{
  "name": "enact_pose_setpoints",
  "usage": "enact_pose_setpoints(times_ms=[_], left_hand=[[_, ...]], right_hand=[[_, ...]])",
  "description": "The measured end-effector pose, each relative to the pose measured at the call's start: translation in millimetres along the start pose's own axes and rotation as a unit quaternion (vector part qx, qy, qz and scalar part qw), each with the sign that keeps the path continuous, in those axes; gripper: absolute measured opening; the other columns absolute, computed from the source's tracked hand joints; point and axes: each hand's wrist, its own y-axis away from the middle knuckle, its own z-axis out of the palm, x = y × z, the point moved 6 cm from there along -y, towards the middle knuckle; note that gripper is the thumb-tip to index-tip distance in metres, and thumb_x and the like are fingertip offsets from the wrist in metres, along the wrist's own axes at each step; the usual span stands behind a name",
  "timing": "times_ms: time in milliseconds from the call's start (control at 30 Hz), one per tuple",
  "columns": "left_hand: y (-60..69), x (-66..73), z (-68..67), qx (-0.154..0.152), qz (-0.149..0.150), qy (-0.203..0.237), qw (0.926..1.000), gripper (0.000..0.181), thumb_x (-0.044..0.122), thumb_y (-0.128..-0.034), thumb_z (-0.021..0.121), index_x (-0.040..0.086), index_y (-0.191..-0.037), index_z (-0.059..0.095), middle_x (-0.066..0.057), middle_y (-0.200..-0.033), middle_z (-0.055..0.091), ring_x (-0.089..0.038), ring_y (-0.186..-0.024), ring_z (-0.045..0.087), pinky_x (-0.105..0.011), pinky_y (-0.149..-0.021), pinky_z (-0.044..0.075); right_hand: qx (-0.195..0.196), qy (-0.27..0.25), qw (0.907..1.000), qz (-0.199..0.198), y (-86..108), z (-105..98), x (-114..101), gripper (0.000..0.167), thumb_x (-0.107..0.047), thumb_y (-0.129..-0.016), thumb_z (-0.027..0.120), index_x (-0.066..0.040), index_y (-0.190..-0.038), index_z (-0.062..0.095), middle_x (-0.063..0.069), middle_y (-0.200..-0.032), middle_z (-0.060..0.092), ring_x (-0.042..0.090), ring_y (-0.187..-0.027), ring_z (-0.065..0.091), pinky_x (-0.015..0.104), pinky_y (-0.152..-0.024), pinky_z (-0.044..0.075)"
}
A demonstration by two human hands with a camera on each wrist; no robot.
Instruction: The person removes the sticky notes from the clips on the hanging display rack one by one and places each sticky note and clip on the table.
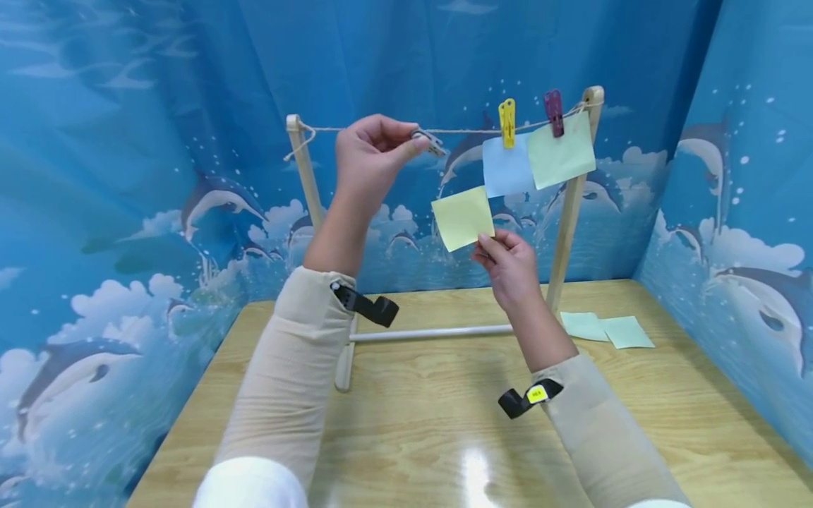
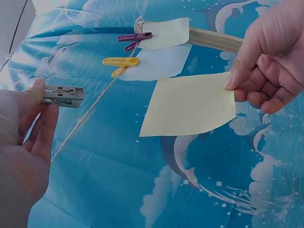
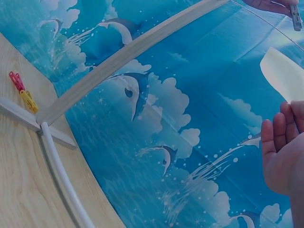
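Right hand, the lower of the two, pinches a yellow sticky note by its lower right corner between thumb and fingers; the sheet extends toward 10 o'clock from the fingertips. Left hand pinches a grey clothespin between thumb and fingers, its free end aimed at about 4 o'clock. The pin sits at 11 o'clock from the yellow sticky note, apart from it; the left wrist view shows a gap between pin and twine.

On the twine, at about 1 o'clock from the held note, a yellow clothespin secures a blue sticky note. Beside it, a purple clothespin secures a pale green sticky note. Contact between held note and blue note cannot be determined.

Twine ends are tied to a left wooden post at 9 o'clock and a right wooden post at 3 o'clock. A white rod runs low between them, above the wood-grain table. Near the left post's foot, at 11 o'clock in the right wrist view, lie a pink clothespin and a second yellow clothespin. Two loose pale green notes lie at 4 o'clock from the right hand. Dolphin-print curtain stands behind.
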Motion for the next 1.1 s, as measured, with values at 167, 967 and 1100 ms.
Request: enact_pose_setpoints(times_ms=[167, 967, 1100], left_hand=[[8.6, -7.0, -5.6, 0.0, 0.011, 0.016, 0.9998, 0.012, 0.009, -0.0835, 0.077, 0.0, -0.091, 0.073, -0.011, -0.091, 0.07, -0.024, -0.084, 0.067, -0.03, -0.081, 0.056], [52.2, -34.5, -22.9, -0.013, -0.023, 0.077, 0.9967, 0.021, 0.005, -0.0834, 0.077, 0.001, -0.103, 0.071, -0.012, -0.095, 0.069, -0.024, -0.089, 0.066, -0.03, -0.082, 0.057], [61.4, -38.8, -28.4, -0.013, -0.019, 0.099, 0.9948, 0.023, 0.001, -0.0827, 0.076, 0.0, -0.105, 0.07, -0.01, -0.096, 0.07, -0.023, -0.091, 0.066, -0.031, -0.083, 0.056]], right_hand=[[0.0, 0.007, 1.0, 0.0, 4.9, -4.1, 2.8, 0.008, 0.0, -0.09, 0.067, -0.004, -0.084, 0.064, 0.006, -0.076, 0.066, 0.016, -0.071, 0.064, 0.026, -0.069, 0.057], [-0.023, 0.02, 0.9993, -0.02, 32.5, -21.5, 1.6, 0.018, 0.006, -0.093, 0.06, -0.009, -0.086, 0.068, 0.005, -0.076, 0.068, 0.014, -0.07, 0.066, 0.026, -0.069, 0.058], [-0.019, 0.035, 0.999, -0.019, 36.7, -28.4, -0.7, 0.016, 0.004, -0.094, 0.059, -0.008, -0.087, 0.068, 0.005, -0.077, 0.068, 0.014, -0.072, 0.066, 0.025, -0.07, 0.058]])
